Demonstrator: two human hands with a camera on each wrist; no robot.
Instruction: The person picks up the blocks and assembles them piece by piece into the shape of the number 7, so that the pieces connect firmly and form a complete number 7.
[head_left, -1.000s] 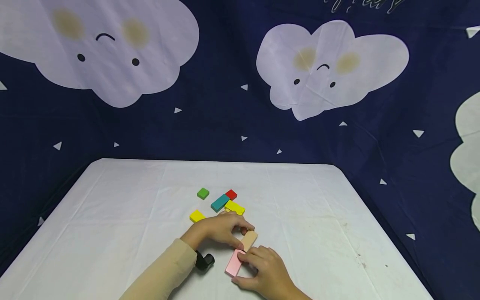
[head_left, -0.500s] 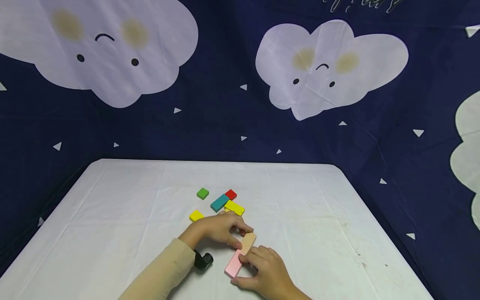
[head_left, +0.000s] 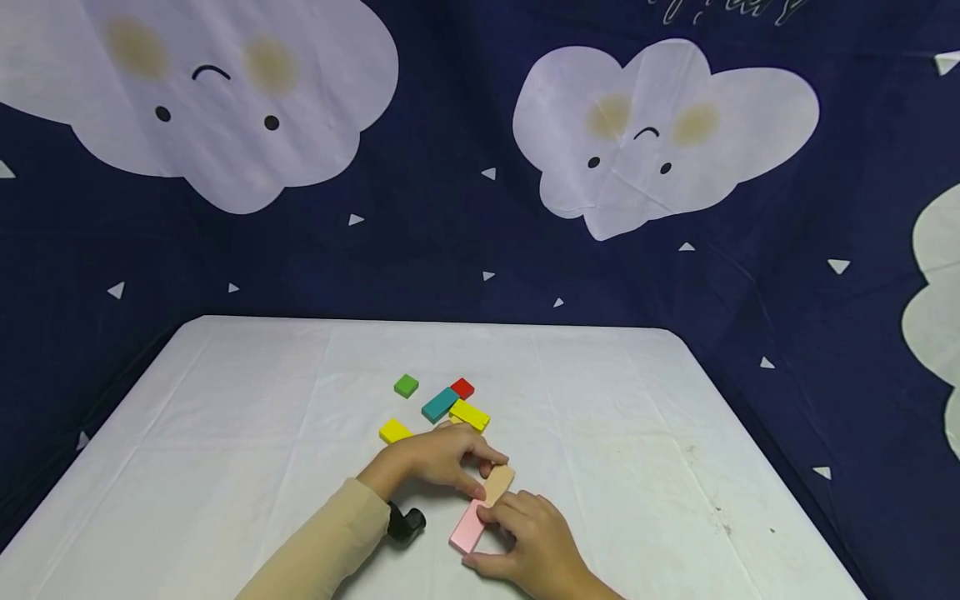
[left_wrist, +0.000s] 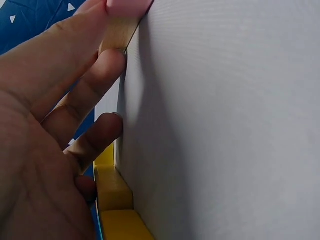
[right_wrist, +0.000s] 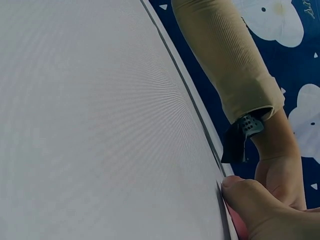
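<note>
In the head view, my left hand (head_left: 442,457) pinches a light wooden block (head_left: 499,482) between thumb and fingers. My right hand (head_left: 536,542) holds a pink block (head_left: 467,528) by its edges, with the thumb at the near end. The two blocks lie end to end on the white table, the pink one nearer to me. The left wrist view shows the pale wood block (left_wrist: 119,33) against the pink block (left_wrist: 129,7), fingertips on the wood. Seen from the right wrist, a strip of the pink block (right_wrist: 237,223) shows beside my thumb.
Beyond my left hand lie a teal block (head_left: 440,405), a red block (head_left: 462,388), a yellow block (head_left: 470,415) and a green block (head_left: 407,386). Another yellow block (head_left: 393,431) sits left of them. A black wrist device (head_left: 407,524) hangs under the left sleeve (head_left: 330,533).
Both hands keep almost the same place, still holding the pink and wooden blocks. The wooden block has shifted only very slightly toward me since a second ago.
</note>
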